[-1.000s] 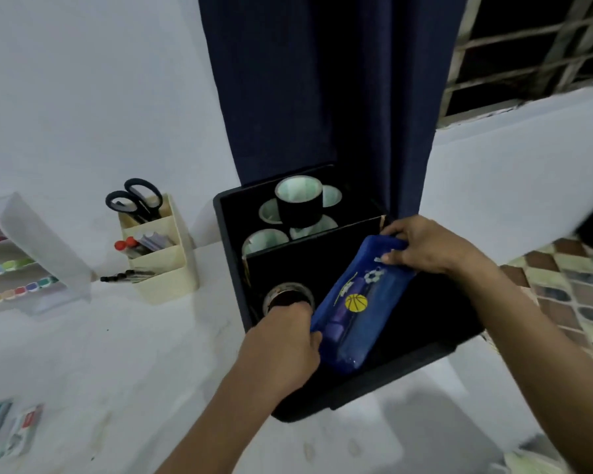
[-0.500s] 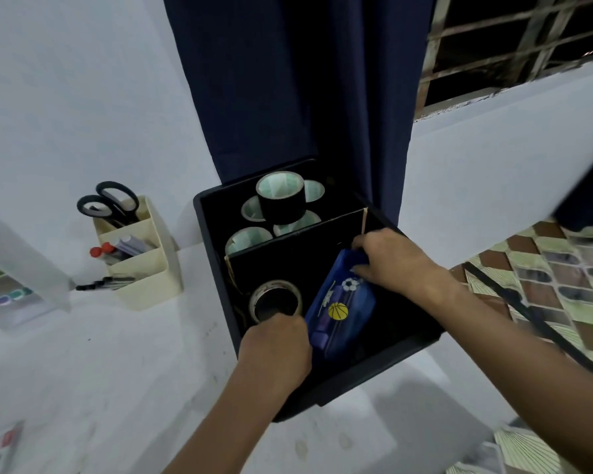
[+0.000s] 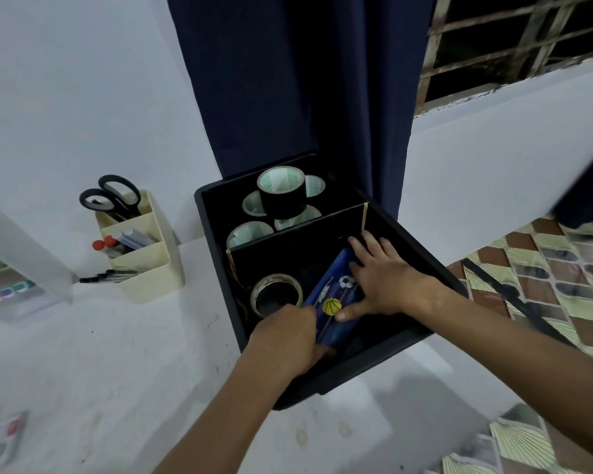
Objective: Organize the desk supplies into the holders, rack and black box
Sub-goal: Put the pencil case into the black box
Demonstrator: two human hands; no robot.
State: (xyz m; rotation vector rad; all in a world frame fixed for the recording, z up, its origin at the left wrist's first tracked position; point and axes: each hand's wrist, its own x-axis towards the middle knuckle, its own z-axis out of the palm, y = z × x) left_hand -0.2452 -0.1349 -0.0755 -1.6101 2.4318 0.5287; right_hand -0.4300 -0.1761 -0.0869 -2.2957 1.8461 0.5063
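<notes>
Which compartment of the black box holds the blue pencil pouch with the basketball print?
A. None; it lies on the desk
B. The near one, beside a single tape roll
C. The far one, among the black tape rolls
B: the blue pencil pouch sits in front of the cardboard divider, right of the single tape roll, under both hands.

Black box, blue pouch printed with an orange basketball and white football, cream holder, black-handled scissors, navy curtain

Both hands on blue pencil pouch inside black box, beside tape roll.
</notes>
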